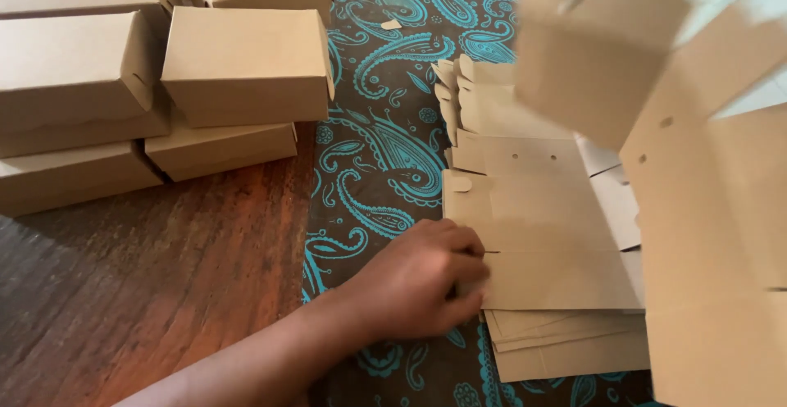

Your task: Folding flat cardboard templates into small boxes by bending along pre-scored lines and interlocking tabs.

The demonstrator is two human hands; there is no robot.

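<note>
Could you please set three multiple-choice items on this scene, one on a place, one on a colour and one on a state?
1. Where do the folded boxes stand?
A. upper left, on the wooden table
B. on the flat blanks
C. lower right

2. What colour is the pattern on the dark cloth?
A. red
B. turquoise
C. yellow

3. What is the left hand doing?
A. hanging in the air
B. resting on the left edge of the stack of flat cardboard blanks
C. lifting a closed box

Answers: A, they are piled on the wood; B, turquoise paisley swirls; B, fingers curl on the top blank's edge.

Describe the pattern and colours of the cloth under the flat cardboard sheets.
Turquoise paisley swirls on a dark brown cloth, seen in the head view.
</note>
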